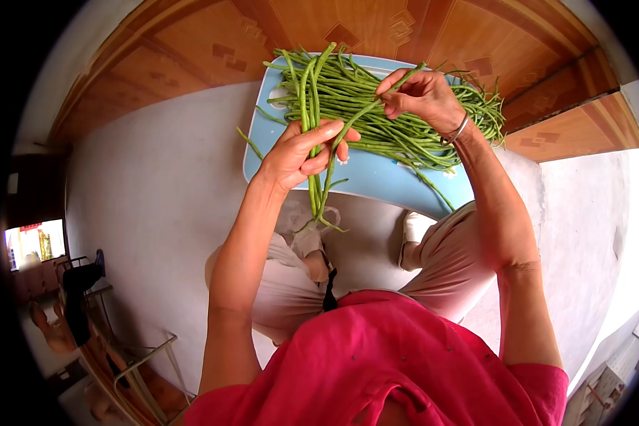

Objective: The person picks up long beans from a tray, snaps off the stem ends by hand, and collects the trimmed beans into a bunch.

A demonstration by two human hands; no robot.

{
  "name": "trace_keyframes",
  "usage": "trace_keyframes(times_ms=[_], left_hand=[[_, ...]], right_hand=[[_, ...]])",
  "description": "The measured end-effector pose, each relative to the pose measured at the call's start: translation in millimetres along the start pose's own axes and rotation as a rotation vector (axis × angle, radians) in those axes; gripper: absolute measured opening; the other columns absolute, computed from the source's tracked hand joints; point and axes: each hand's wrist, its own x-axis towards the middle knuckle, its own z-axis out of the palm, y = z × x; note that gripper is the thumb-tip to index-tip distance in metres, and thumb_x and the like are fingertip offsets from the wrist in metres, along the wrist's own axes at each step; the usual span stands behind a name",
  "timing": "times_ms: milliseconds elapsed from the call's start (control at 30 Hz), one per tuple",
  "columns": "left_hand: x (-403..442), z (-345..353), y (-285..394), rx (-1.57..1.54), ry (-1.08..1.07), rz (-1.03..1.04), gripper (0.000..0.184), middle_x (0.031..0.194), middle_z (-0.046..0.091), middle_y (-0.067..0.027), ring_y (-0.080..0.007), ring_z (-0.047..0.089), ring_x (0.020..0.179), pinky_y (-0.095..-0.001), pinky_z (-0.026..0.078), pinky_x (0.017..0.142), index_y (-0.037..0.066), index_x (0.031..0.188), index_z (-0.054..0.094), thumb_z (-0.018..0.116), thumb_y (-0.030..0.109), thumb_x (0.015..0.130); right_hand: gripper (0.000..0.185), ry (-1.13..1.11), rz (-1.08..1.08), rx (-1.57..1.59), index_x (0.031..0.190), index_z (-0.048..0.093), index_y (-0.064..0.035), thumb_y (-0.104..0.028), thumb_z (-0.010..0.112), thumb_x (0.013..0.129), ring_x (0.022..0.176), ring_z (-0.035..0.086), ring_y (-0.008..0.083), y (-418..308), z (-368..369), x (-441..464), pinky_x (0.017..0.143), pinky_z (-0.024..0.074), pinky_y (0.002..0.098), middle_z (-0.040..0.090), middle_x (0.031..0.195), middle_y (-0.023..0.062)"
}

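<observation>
A few long green beans (pixel 310 89) stand nearly upright in my left hand (pixel 302 153), whose fingers are wrapped round them. One more bean (pixel 363 114) slants from the left fingers up to my right hand (pixel 429 99). The right thumb and fingertips are closed on that bean near its upper end, and its tip pokes out above them. Lower ends of the held beans dangle below my left hand. Beneath both hands, a big heap of long green beans (pixel 383 131) lies across a light blue low table (pixel 387 181).
A wooden cabinet front (pixel 213 57) with diamond patterns runs behind the table. My knees and shoes (pixel 412 238) are close to its front edge. A clear plastic bag (pixel 291 216) is under the table. At lower left stands a metal-framed piece of furniture (pixel 145 358), near another person's leg.
</observation>
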Motion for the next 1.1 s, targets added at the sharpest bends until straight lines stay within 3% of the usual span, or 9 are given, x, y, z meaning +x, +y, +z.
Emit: trace_keyframes(times_ms=[100, 267, 400, 667, 900, 967, 1033, 1100], left_hand=[[1.0, -1.5, -1.1, 0.054, -0.018, 0.000, 0.028, 0.075, 0.064, -0.0119, -0.0007, 0.031, 0.037, -0.0177, 0.022, 0.035, -0.005, 0.099, 0.064, 0.055, 0.021, 0.092], [2.5, -3.5, -4.3, 0.085, -0.077, 0.013, 0.028, 0.081, 0.065, -0.0156, -0.0003, 0.032, 0.037, -0.0174, 0.023, 0.036, -0.006, 0.101, 0.063, 0.055, 0.019, 0.092], [3.7, -2.6, -5.6, 0.106, -0.085, 0.006, 0.028, 0.082, 0.066, -0.0162, -0.0001, 0.031, 0.038, -0.0175, 0.023, 0.036, -0.007, 0.102, 0.063, 0.056, 0.019, 0.091], [4.5, 5.0, -8.7, 0.210, -0.021, 0.046, 0.022, 0.079, 0.066, -0.0154, 0.0002, 0.029, 0.038, -0.0173, 0.021, 0.036, -0.004, 0.092, 0.063, 0.060, 0.018, 0.089], [6.6, 10.4, -10.8, 0.176, 0.128, 0.074, 0.026, 0.083, 0.067, -0.0176, -0.0003, 0.032, 0.040, -0.0176, 0.024, 0.037, -0.006, 0.097, 0.062, 0.061, 0.019, 0.089], [0.6, -0.1, 2.1, 0.197, 0.136, 0.097, 0.031, 0.087, 0.068, -0.0183, -0.0001, 0.031, 0.039, -0.0174, 0.024, 0.037, -0.007, 0.105, 0.060, 0.056, 0.021, 0.092], [-10.4, -8.6, 18.2, 0.242, 0.184, 0.149, 0.033, 0.088, 0.068, -0.0182, -0.0002, 0.031, 0.039, -0.0171, 0.024, 0.036, -0.007, 0.109, 0.059, 0.053, 0.022, 0.094], [-23.4, -18.7, 37.1, 0.249, 0.218, 0.170, 0.035, 0.091, 0.067, -0.0194, -0.0002, 0.029, 0.037, -0.0168, 0.022, 0.035, -0.008, 0.109, 0.058, 0.051, 0.024, 0.095]], right_hand=[[0.011, 0.051, 0.023, -0.018, 0.086, 0.064, 0.0068, -0.004, 0.063, 0.083, 0.074, 0.065, 0.0143, 1.1, -2.5, 1.4, 0.068, 0.0581, 0.0287, 0.063, 0.099, 0.0097], [0.023, 0.177, -0.023, 0.047, 0.102, 0.061, 0.0067, -0.012, 0.063, 0.089, 0.076, 0.065, 0.0148, 6.6, -7.2, 4.0, 0.072, 0.0575, 0.0267, 0.064, 0.091, 0.0104], [0.023, 0.229, -0.048, 0.098, 0.102, 0.061, 0.0061, -0.012, 0.062, 0.089, 0.076, 0.064, 0.0133, 11.9, -10.8, 7.5, 0.073, 0.0575, 0.0263, 0.064, 0.087, 0.0091], [0.022, 0.273, -0.110, 0.222, 0.105, 0.060, 0.0050, -0.011, 0.061, 0.090, 0.077, 0.062, 0.0115, 8.2, -9.3, 6.0, 0.075, 0.0576, 0.0265, 0.063, 0.087, 0.0082], [0.020, 0.254, -0.107, 0.311, 0.094, 0.058, 0.0035, -0.016, 0.054, 0.094, 0.076, 0.063, 0.0119, -11.4, -9.8, 2.3, 0.072, 0.0581, 0.0261, 0.065, 0.092, 0.0125], [0.021, 0.194, -0.143, 0.345, 0.092, 0.057, 0.0021, -0.018, 0.052, 0.096, 0.076, 0.062, 0.0114, -17.6, -21.3, -1.9, 0.070, 0.0579, 0.0255, 0.065, 0.094, 0.0135], [0.022, 0.202, -0.252, 0.388, 0.092, 0.057, 0.0002, -0.020, 0.050, 0.097, 0.061, 0.054, 0.0067, -31.5, -26.3, -5.0, 0.061, 0.0545, 0.0225, 0.063, 0.086, 0.0089], [0.025, 0.187, -0.287, 0.380, 0.106, 0.053, 0.0005, -0.023, 0.046, 0.099, 0.059, 0.038, 0.0020, -52.4, -26.0, -12.5, 0.056, 0.0429, 0.0196, 0.051, 0.080, 0.0005]])
